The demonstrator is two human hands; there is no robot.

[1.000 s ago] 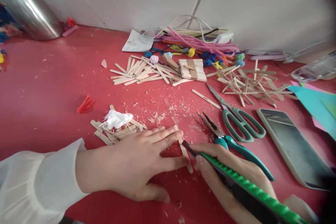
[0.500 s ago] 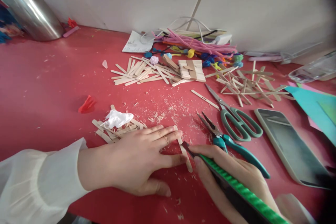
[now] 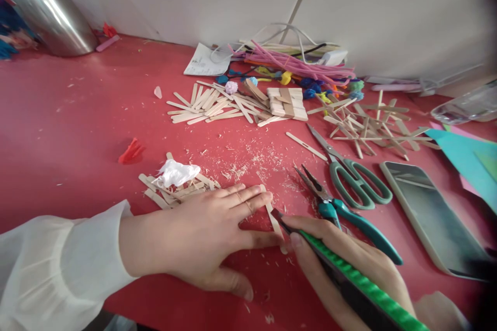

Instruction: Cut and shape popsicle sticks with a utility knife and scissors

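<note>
Since the earlier frame, the left hand [image 3: 198, 243] has slid its index fingertip slightly farther across the near end of a craft stick [image 3: 275, 221]; the knife [image 3: 351, 269] has barely changed position. That fingertip hides part of the stick, and the middle fingertips partly cover its far end. The blade's exact contact with the stick is hard to make out. The right palm is partly hidden by the knife, whose rear is cut off at the bottom edge.

The stick lies flat beneath the spread left fingers, just beside the blade tip and left of the right hand [image 3: 365, 256]. Its long axis slants from far left to near right. The right hand is closed around the green and black knife, pinching it near the front between thumb and index finger; the blade points away and to the left.

Outward, the teal-handled pliers [image 3: 329, 210] serve as landmark on the red table [image 3: 77, 108]. Green-handled scissors [image 3: 336, 155] lie just beyond them, and a phone [image 3: 430, 212] to their right. Left of the pliers are pale shavings [image 3: 235, 171] and, farther left, white tissue [image 3: 176, 172] on more sticks. Beyond them, to the left, loose sticks [image 3: 212, 103] form a pile.
</note>
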